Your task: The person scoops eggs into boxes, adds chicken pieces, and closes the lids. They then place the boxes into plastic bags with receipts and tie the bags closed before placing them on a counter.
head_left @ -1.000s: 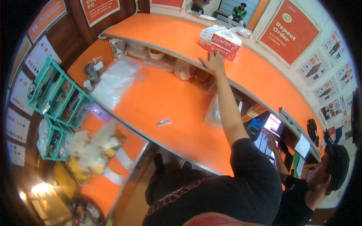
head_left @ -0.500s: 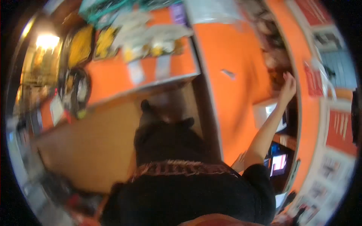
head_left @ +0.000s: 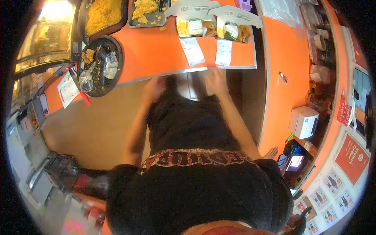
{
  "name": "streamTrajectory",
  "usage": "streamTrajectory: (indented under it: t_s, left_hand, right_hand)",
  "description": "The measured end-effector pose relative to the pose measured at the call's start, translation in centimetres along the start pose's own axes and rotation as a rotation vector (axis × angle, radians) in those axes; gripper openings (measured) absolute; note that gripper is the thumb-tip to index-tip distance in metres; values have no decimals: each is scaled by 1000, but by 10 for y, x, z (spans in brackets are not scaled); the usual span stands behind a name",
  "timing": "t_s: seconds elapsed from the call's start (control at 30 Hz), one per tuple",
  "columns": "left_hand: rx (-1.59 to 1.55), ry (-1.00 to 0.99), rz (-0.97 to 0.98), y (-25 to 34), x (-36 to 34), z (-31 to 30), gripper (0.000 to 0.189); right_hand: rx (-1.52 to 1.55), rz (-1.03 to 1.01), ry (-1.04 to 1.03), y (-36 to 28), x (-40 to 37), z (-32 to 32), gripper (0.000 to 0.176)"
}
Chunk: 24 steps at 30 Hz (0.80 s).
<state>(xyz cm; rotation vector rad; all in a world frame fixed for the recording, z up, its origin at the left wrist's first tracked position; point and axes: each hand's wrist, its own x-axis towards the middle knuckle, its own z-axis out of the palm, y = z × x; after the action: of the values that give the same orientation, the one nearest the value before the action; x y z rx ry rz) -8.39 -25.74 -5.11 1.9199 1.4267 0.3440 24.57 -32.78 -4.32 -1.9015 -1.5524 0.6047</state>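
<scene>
While both hands are near the metal edge [head_left: 152,77] of the orange counter [head_left: 156,51], two folded-card meal boxes [head_left: 235,15] stand open at its far right, white lids tipped back over smooth white mounds [head_left: 195,27] and rough-textured food [head_left: 244,33]. Thin, flat paper receipts [head_left: 223,52] lie on their near side. The right hand [head_left: 216,81] is at the edge just nearer than these, fingers loosely curved; whether they grip anything I cannot tell. The left hand [head_left: 157,87] is blurred, so I cannot tell its fingers' spread. To the left, a round, dark tray [head_left: 118,66] holds crinkled clear plastic [head_left: 110,64]; farther off is a deep pan [head_left: 124,17] of crumbly yellow food [head_left: 102,15]
</scene>
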Motion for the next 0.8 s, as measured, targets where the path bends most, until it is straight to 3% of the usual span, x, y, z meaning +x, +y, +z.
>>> streamTrajectory:
  t_s: [0.1,0.13,0.2,0.3,0.33,0.47,0.57,0.63,0.73,0.8]
  left_hand:
    - [-338,29,5,-19,65,30,21]
    - [-388,40,-5,-17,84,38,20]
    - [-317,63,10,-1,113,39,23]
    - [-3,197,171,36,139,42,29]
    - [136,264,241,51,147,43,31]
    - [229,129,456,100,146,49,33]
    - [265,99,568,112,145,62,32]
    - [223,69,564,127,147,62,31]
    - [227,-220,316,149,172,65,36]
    - [190,102,463,174,204,66,35]
  right_hand:
    - [173,161,151,-36,54,7,33]
    - [31,100,80,-31,61,16,34]
    - [-251,-25,-69,-16,64,33,35]
    - [-179,-55,-61,-18,70,21,32]
    - [-119,-8,37,-15,75,13,29]
    - [-186,-32,314,28,94,-27,27]
    - [-159,-3,100,58,98,-61,29]
    - [-234,-41,344,88,113,-79,35]
    - [-265,29,595,113,148,-131,46]
    - [-288,-41,640,110,185,-165,49]
